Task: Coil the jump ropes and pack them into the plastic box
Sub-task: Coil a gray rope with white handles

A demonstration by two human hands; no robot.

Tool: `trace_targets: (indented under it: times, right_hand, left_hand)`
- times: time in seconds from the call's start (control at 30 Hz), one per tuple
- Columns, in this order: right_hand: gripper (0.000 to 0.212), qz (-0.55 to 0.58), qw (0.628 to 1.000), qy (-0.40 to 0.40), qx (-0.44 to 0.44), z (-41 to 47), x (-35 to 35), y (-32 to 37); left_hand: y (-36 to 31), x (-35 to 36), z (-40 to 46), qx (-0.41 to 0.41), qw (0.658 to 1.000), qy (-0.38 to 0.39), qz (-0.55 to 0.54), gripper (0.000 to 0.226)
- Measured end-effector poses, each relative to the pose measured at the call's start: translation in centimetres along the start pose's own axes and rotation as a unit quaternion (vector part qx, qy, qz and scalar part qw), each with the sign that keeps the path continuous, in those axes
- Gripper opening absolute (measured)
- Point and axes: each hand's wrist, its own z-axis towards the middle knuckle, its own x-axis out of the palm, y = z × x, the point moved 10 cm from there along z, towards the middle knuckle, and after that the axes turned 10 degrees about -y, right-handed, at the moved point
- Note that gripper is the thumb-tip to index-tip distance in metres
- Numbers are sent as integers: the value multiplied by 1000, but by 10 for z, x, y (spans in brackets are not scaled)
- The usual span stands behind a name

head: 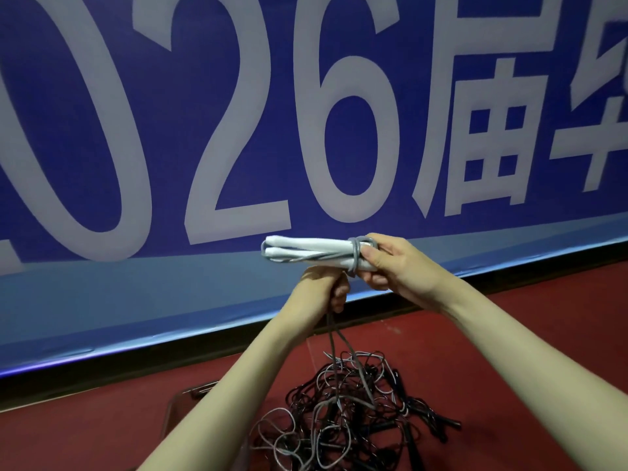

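White handles (pixel 306 250) lie level, long axis left–right, ends pointing left — right hand (pixel 397 263) grips them, left hand (pixel 328 287) grips grey cord (pixel 334 338)

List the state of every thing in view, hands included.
Right hand: grips the white handles.
Left hand: grips the grey cord.
White handles: held together, level, cord looped round one end.
Grey cord: hangs to the pile.
Rope pile: tangled on the red floor.
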Motion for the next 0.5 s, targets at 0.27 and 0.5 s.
trace_targets:
  times: [0.27,0.5]
  right_hand:
    - [18,-12,986,-165,0,7,-21,-13]
    - [21,-56,960,-273,6,10,-46,-27]
  left_hand:
    - [-8,6,-3,91,976,-39,196,27]
    - [-8,-2,-6,91,964,-53,246,21]
